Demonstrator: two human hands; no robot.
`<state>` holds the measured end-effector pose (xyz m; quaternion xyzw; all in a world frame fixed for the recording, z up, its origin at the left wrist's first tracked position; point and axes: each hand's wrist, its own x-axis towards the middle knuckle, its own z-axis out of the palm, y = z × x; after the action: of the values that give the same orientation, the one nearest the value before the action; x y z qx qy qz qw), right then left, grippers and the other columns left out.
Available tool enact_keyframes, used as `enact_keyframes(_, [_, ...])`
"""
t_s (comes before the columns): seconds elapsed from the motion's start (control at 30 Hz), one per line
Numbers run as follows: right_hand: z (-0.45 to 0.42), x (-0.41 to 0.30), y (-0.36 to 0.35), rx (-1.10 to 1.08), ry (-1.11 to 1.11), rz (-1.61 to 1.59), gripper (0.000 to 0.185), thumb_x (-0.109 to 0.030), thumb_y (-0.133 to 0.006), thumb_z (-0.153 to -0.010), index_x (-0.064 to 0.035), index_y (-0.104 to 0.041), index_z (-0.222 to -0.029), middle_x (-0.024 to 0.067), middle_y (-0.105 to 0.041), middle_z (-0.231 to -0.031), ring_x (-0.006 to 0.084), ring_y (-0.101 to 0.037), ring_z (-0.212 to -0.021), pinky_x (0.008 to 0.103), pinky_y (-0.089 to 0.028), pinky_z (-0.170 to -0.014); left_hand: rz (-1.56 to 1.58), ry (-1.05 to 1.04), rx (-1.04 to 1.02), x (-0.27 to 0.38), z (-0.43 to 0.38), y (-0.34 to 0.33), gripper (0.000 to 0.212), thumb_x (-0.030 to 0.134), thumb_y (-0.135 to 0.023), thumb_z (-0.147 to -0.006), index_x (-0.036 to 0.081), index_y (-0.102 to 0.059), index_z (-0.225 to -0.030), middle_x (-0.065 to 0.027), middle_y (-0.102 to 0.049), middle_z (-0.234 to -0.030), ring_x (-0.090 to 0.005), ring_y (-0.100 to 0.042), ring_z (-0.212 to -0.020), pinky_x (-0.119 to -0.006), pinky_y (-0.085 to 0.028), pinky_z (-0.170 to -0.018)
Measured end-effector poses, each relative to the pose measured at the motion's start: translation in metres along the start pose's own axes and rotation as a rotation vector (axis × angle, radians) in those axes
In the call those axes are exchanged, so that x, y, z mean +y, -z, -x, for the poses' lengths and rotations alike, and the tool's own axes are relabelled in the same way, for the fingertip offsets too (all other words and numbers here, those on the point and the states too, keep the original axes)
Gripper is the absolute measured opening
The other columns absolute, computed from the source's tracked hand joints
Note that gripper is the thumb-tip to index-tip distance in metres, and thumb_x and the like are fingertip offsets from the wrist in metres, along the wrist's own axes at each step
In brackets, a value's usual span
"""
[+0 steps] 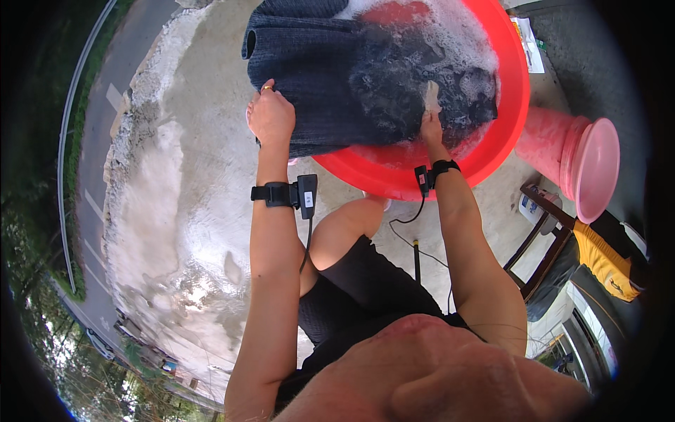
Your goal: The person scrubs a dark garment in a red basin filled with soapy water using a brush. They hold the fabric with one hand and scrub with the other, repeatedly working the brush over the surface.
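A dark blue ribbed garment [321,79] drapes over the left side of a red plastic basin [514,105], its right part lying in sudsy water [459,31]. My left hand [271,116], with a ring on one finger, grips the garment's edge outside the rim. Over the basin, my right hand [432,116] reaches down to the wet cloth. Something pale shows at its fingertips, and I cannot tell whether that is the wet fingers or a held thing.
Right of the basin lies a pink plastic bucket [548,147]. A white tub [535,203] and a dark wooden frame [543,232] with yellow cloth [601,258] stand nearby. Wrist devices [307,196] trail cables. Wet concrete [211,174] runs to a rough edge beside a road [100,142].
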<state>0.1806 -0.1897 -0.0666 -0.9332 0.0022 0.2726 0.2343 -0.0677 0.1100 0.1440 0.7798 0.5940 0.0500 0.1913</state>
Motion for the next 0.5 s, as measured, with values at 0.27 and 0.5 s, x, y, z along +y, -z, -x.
enact_keyframes(0.27, [0.087,-0.228,-0.015,-0.991,0.409,-0.749,0.052,-0.038,-0.044,-0.109,-0.0311,-0.033,-0.159,-0.0071,-0.037,-0.073,0.0030,-0.032,-0.058,0.0210,-0.030,-0.050,-0.020,-0.042,0.007,-0.003,-0.001,0.000,0.034,0.018,-0.054,-0.097,0.013,-0.065,-0.129,-0.0169,-0.068,-0.118,-0.0363,-0.065,-0.110,-0.046,-0.051,-0.095])
enact_keyframes(0.5, [0.075,-0.265,-0.058,-0.357,0.720,-0.006,0.051,-0.051,-0.044,-0.104,-0.0452,-0.035,-0.153,0.0174,-0.064,-0.133,0.0438,-0.059,-0.122,0.0505,-0.048,-0.100,0.012,0.002,-0.037,0.002,-0.001,0.002,0.034,0.017,-0.053,-0.098,0.014,-0.065,-0.129,-0.0163,-0.067,-0.118,-0.0378,-0.067,-0.105,-0.047,-0.054,-0.088])
